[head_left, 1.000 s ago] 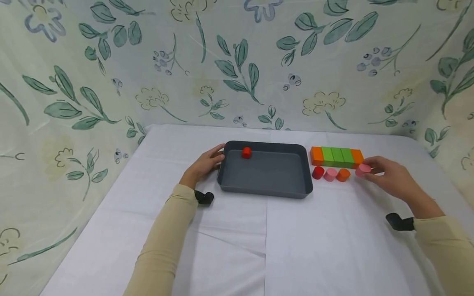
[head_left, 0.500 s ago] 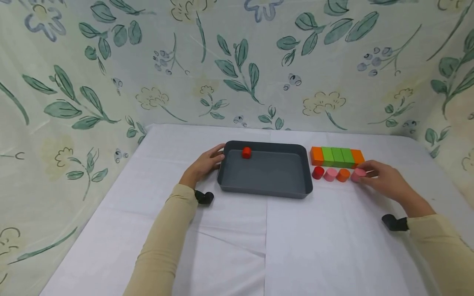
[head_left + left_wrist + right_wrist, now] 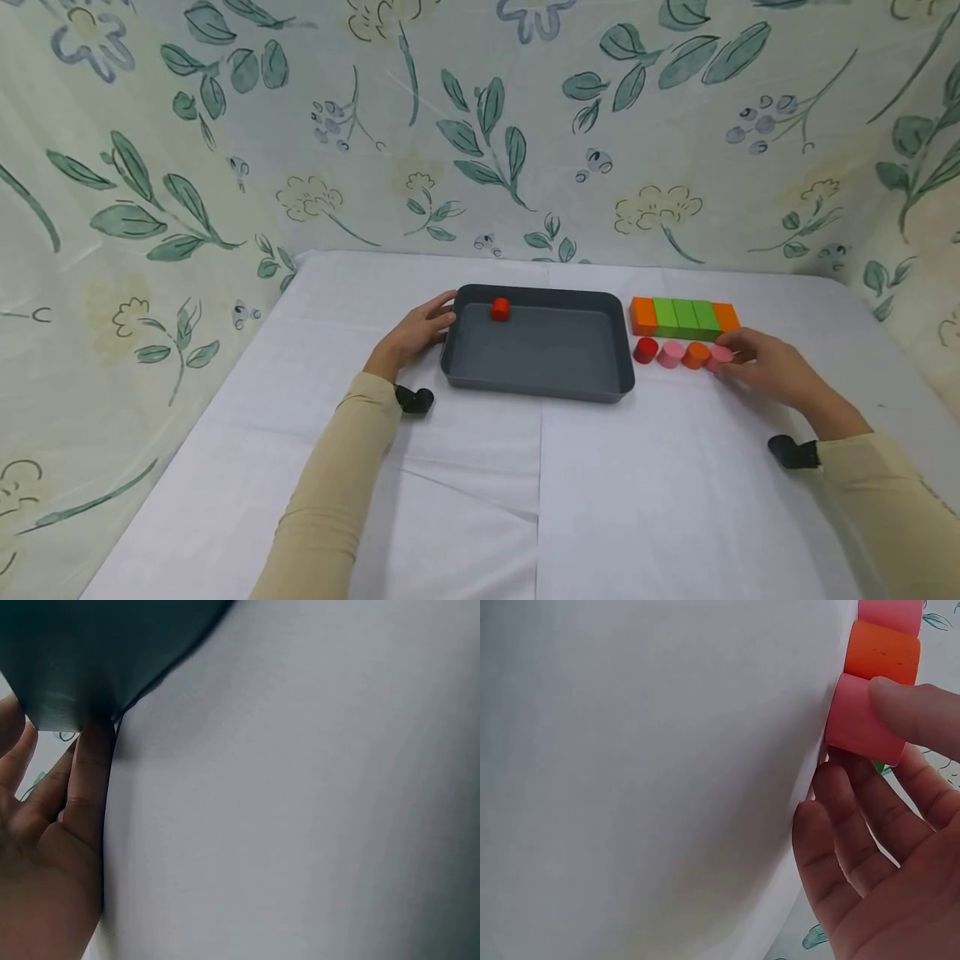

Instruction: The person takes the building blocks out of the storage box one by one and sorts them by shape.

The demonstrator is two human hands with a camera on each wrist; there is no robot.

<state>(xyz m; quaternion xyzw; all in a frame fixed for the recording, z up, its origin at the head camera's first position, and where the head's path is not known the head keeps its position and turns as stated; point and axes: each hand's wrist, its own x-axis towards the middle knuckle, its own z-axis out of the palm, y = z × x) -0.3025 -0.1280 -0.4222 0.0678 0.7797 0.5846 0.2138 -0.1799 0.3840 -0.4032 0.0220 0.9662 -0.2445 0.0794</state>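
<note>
At the row's right end, my right hand pinches a pink cylinder between thumb and fingers. The pink block stands on the cloth against an orange cylinder. Further left in the same row are another pink cylinder and a red cylinder. My left hand rests against the left end of the dark grey tray, its fingers fairly straight in the left wrist view. A second red cylinder lies inside the tray, towards its back left.
Just behind the cylinders sits a row of blocks, with an orange block at the left, several green blocks and another orange block at the right. A white cloth covers the table. Floral fabric hangs behind.
My right hand has moved left and slightly down, bringing the pink cylinder from apart at the right to the orange cylinder's side. The left hand and tray have stayed put.
</note>
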